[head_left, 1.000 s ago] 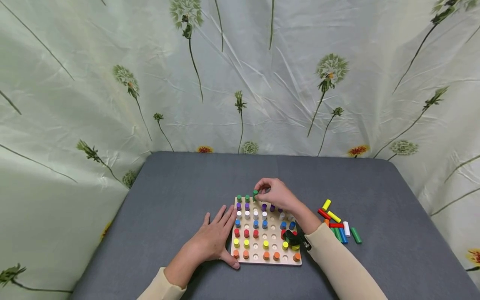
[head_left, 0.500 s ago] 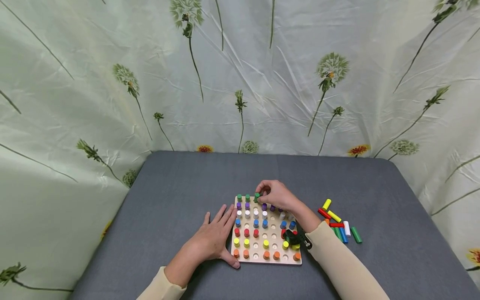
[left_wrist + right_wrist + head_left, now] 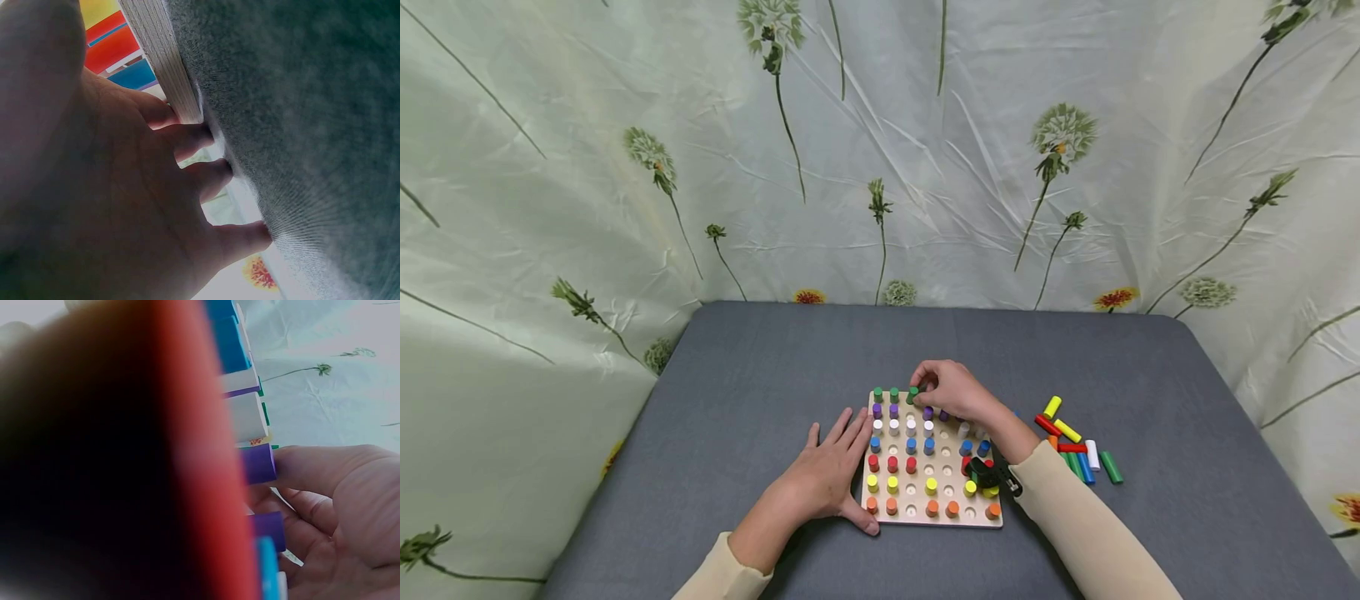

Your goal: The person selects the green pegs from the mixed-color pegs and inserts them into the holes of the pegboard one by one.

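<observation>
A wooden pegboard (image 3: 897, 522) holds rows of coloured pegs, with several holes bare. At its back row, my right hand (image 3: 953, 390) pinches a green peg (image 3: 912, 396) between thumb and fingertips, at the third spot from the left. Whether that peg sits fully in its hole cannot be seen. My left hand (image 3: 829, 477) lies with spread fingers along the board's left side, thumb by the near left corner. In the left wrist view, those fingers (image 3: 194, 137) reach past the board's edge (image 3: 164, 59). Purple pegs (image 3: 260, 464) stand in front of my right hand in its wrist view.
Loose pegs lie in a pile right of the board, among them yellow (image 3: 1067, 431), red (image 3: 1048, 425), white (image 3: 1092, 455) and green (image 3: 1111, 467). A grey cloth (image 3: 760, 358) covers the table. A blurred dark shape with a red edge (image 3: 200, 462) blocks much of the right wrist view.
My right hand has come down slightly toward the board, lowering the green peg at the back row. The left hand has stayed in place.
</observation>
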A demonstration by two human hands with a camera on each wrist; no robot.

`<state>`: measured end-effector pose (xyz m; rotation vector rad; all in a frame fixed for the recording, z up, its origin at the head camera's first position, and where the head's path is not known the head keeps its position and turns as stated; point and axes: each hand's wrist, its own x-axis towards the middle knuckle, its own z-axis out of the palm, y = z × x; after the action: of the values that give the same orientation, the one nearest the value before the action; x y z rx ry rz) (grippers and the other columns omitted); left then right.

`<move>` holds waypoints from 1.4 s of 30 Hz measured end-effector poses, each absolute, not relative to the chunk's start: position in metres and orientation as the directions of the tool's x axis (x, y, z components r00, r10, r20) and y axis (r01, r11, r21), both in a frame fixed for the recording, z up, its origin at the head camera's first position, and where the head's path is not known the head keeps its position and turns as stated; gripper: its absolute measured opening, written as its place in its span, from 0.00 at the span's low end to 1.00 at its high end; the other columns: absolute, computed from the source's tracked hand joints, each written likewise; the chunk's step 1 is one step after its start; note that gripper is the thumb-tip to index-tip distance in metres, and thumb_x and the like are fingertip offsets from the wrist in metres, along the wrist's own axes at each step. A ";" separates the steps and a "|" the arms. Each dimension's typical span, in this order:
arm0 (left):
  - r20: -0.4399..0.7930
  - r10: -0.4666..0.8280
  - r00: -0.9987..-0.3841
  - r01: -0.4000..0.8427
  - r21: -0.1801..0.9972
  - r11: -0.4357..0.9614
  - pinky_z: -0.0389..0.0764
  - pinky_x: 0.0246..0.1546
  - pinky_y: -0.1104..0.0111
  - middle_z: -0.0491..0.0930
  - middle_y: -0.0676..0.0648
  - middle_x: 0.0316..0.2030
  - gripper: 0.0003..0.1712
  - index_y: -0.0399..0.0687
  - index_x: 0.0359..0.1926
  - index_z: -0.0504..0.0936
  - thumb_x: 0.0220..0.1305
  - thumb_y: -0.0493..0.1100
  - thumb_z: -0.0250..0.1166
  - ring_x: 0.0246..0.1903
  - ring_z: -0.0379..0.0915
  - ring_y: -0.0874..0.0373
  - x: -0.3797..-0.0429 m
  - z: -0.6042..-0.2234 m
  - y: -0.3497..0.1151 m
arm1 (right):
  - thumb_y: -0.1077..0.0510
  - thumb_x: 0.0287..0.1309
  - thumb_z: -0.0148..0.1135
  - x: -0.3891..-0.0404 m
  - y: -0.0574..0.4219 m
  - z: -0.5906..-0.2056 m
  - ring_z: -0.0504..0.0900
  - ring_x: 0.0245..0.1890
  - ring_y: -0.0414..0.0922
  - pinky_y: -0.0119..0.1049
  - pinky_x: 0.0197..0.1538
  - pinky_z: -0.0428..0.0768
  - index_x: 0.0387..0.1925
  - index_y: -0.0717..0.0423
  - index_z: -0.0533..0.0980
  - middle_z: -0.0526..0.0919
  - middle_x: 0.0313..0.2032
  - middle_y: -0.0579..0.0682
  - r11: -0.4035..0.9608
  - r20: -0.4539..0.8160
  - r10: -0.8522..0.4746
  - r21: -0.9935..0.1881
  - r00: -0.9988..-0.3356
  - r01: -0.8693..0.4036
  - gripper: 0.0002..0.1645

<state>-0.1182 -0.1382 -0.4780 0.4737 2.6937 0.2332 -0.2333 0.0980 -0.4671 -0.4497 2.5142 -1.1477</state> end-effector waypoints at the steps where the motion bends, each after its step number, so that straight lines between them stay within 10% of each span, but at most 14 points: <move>1: -0.351 0.359 -0.865 0.293 0.228 0.929 0.51 0.78 0.29 0.45 0.46 0.87 0.90 0.49 0.87 0.44 0.32 0.85 0.79 0.86 0.40 0.43 -0.118 -0.478 -0.138 | 0.63 0.64 0.72 -0.233 0.098 -0.467 0.75 0.28 0.44 0.37 0.36 0.73 0.40 0.53 0.83 0.81 0.29 0.49 0.627 -0.174 -0.416 -0.766 -0.892 -0.143 0.06; 30: -0.381 0.367 -0.849 0.296 0.232 0.927 0.49 0.78 0.29 0.43 0.46 0.87 0.90 0.50 0.87 0.43 0.33 0.84 0.79 0.87 0.38 0.43 -0.122 -0.477 -0.136 | 0.63 0.73 0.57 -0.219 0.120 -0.424 0.80 0.46 0.52 0.41 0.44 0.75 0.55 0.57 0.84 0.88 0.54 0.60 0.516 -0.062 -0.448 -0.833 -0.892 -0.201 0.15; 42: -0.376 0.363 -0.853 0.294 0.229 0.928 0.50 0.77 0.28 0.44 0.45 0.87 0.89 0.49 0.87 0.45 0.34 0.84 0.78 0.86 0.39 0.42 -0.120 -0.479 -0.137 | 0.57 0.76 0.63 -0.197 0.189 -0.391 0.82 0.48 0.46 0.36 0.45 0.74 0.55 0.56 0.85 0.90 0.54 0.56 0.534 0.005 -0.271 -0.831 -0.963 -0.154 0.14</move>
<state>-0.1201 -0.1370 -0.4788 0.4761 2.6654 0.2270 -0.1967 0.1889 -0.3909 -0.3680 2.6402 -1.4125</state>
